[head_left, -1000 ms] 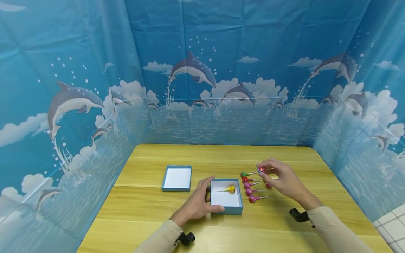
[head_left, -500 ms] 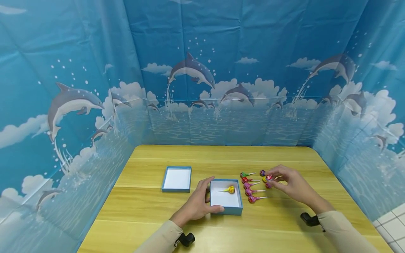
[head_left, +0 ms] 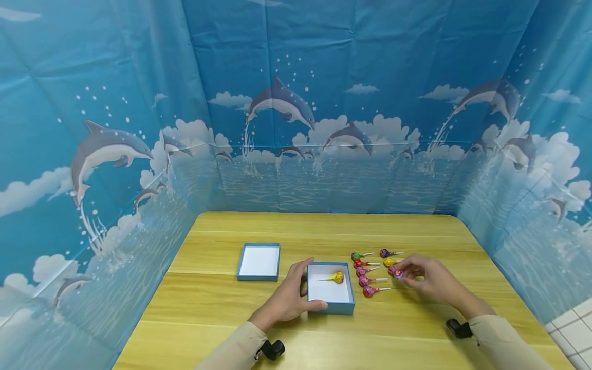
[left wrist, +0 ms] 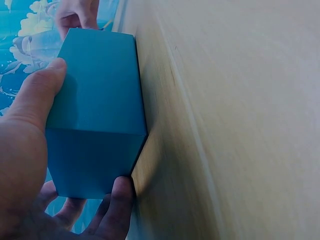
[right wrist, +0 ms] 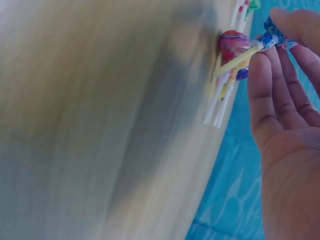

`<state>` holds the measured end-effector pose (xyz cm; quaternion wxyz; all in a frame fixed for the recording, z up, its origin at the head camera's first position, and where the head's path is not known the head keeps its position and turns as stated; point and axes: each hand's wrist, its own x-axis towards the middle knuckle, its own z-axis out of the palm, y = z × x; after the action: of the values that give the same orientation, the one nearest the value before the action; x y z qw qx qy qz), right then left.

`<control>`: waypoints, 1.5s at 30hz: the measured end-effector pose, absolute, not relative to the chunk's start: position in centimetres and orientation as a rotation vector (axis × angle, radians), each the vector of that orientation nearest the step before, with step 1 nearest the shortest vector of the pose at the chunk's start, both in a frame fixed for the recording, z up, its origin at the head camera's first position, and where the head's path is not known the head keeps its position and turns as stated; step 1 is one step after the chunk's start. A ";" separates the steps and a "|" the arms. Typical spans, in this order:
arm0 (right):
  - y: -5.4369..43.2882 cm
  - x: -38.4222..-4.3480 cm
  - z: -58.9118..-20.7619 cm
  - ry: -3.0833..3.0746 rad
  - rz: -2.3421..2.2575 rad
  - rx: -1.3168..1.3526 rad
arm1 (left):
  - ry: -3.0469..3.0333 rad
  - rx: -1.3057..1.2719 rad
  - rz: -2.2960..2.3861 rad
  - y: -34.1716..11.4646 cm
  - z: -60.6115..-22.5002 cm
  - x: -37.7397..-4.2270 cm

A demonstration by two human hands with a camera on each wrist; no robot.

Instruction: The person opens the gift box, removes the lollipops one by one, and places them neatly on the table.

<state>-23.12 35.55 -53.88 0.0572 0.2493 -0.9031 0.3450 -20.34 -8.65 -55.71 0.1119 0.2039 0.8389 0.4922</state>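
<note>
My left hand [head_left: 289,295] grips the left side of an open blue box [head_left: 339,308], its thumb along the near wall in the head view. A yellow lollipop [head_left: 338,277] lies inside on the white bottom. In the right wrist view, my right hand [right wrist: 287,95] pinches a blue-wrapped lollipop [right wrist: 271,41] by its head, with the pale stick pointing out to the left. The held candy is just over or beside a pink lollipop [head_left: 392,270]; whether they touch I cannot tell. Beyond it lie a yellow-wrapped lollipop [head_left: 388,262] and a purple lollipop [head_left: 385,253].
Between the box and my right hand runs a column of several lollipops, with a green one [head_left: 355,255] at the far end and a pink-red one [head_left: 368,291] nearest. A shallow blue lid [head_left: 259,262] with a white inside lies left on the wooden table [head_left: 208,308].
The right hand has carried the pinched lollipop toward me and slightly right, uncovering the purple and yellow lollipops. The left hand and the box have stayed in place.
</note>
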 end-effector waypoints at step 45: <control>35.3 -23.4 -55.2 -2.741 0.780 0.854 | 2.443 0.586 1.490 -8.6 -55.4 -20.2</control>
<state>-23.37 35.34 -55.25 0.0831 0.2861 -0.9181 0.2613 -20.20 -8.59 -55.37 0.1103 0.1993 0.8313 0.5070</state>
